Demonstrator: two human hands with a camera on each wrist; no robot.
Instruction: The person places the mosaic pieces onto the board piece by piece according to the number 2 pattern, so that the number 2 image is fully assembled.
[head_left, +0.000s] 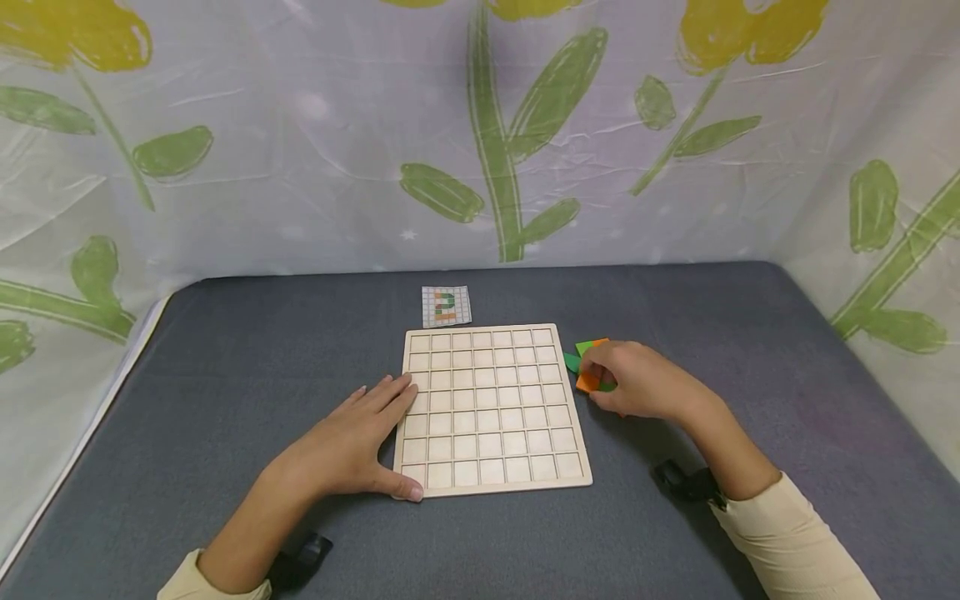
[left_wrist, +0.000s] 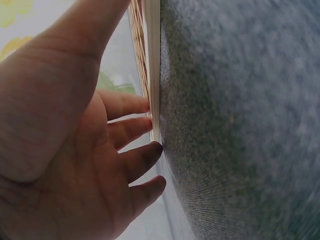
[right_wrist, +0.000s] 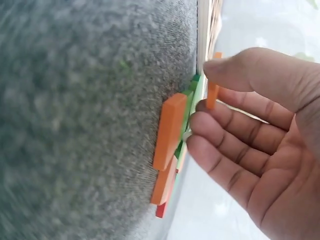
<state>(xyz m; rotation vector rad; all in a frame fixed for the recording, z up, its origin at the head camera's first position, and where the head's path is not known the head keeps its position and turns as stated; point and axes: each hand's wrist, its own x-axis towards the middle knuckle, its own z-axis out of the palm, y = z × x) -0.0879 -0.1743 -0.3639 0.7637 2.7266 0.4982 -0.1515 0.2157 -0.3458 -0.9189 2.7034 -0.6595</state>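
A square wooden board (head_left: 487,400) with a grid of cells lies on the dark grey table. My left hand (head_left: 333,454) rests at its left side, thumb on the near left corner and fingertips along the left edge. In the left wrist view, spread fingers (left_wrist: 125,134) touch the board's edge. Beside the board's right edge, my right hand (head_left: 648,383) pinches a thin orange tile (right_wrist: 212,94) between thumb and forefinger, raised off the cloth. Under it lie more tiles, among them an orange tile (right_wrist: 170,132), a green tile (head_left: 572,362) and a red tile (right_wrist: 161,211), partly hidden.
A small card (head_left: 446,307) printed with a coloured grid pattern lies behind the board. Grey cloth (head_left: 285,333) covers the table. A pale curtain (head_left: 315,183) with painted flowers hangs behind and at both sides.
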